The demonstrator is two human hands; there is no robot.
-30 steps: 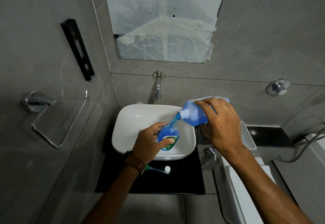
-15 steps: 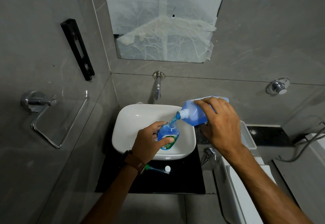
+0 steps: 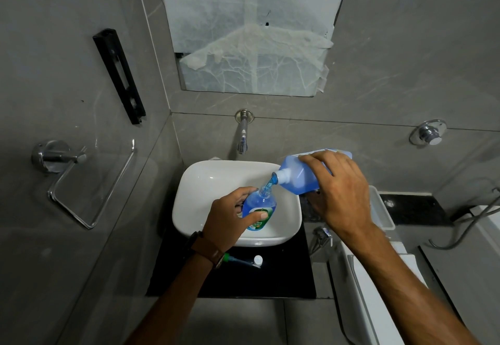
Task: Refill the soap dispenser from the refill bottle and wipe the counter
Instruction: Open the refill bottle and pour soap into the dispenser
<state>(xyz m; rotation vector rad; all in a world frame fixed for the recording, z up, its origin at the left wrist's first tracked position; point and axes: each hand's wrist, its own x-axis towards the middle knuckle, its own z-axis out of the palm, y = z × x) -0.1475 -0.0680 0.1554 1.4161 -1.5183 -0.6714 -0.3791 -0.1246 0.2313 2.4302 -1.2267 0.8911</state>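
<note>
Refill step is under way; the wipe is judged not yet begun, since no cloth is showing anywhere in view.

The left hand [image 3: 230, 219] is wrapping its fingers and thumb around the soap dispenser [image 3: 259, 209], holding it upright over the white basin [image 3: 208, 182]. The dispenser's neck is standing open. Its pump [image 3: 243, 260] is lying on the black counter [image 3: 270, 279], at about 6 o'clock from the basin, just off the basin's near rim.

The right hand [image 3: 343, 196] is gripping the refill bottle [image 3: 300, 177] from above, fingers spread over its body. The bottle is tilting nearly flat, its white neck pointing toward 8 o'clock and down. A thin blue stream is running from that neck into the dispenser's mouth. The two openings are sitting very close; whether they are touching cannot be told.

Contents: the dispenser is showing blue liquid through most of its body, judged near full up to the shoulder. The refill bottle is still carrying a good deal of blue liquid, pooling along its lower side.

Remaining, by judgement: stopping the pour, righting the bottle, refitting the pump, wiping the counter. No spill is showing on the counter or in the basin.
</note>
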